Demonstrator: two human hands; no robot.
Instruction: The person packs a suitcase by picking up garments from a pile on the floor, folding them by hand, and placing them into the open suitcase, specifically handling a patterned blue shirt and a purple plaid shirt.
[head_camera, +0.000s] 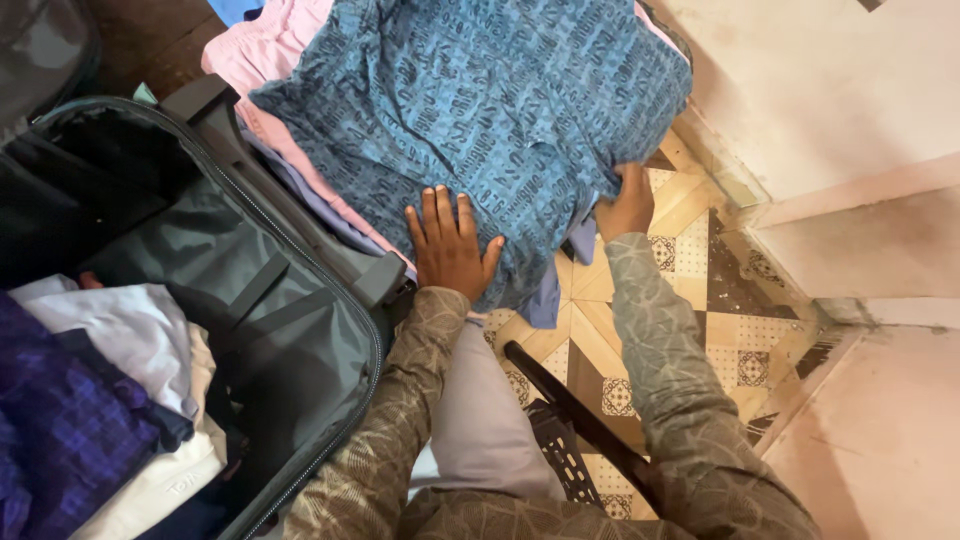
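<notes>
head view: the left hand (450, 245) lies flat, fingers spread and released, pressing on the blue patterned garment (480, 110), which tops a pile of folded clothes with a pink garment (262, 55) beneath, just beside the open grey suitcase (250, 290). the right hand (628, 205) has its grip clenched on the garment's lower right edge, above the patterned tile floor (700, 270). the step looks like smoothing or gathering the top piece; lifting it cleanly would call for both hands grasping its edges.

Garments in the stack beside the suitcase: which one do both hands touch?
The blue patterned shirt on top: left hand lies flat on it, right hand grips its edge. The pink garment lies beneath, untouched.
</notes>
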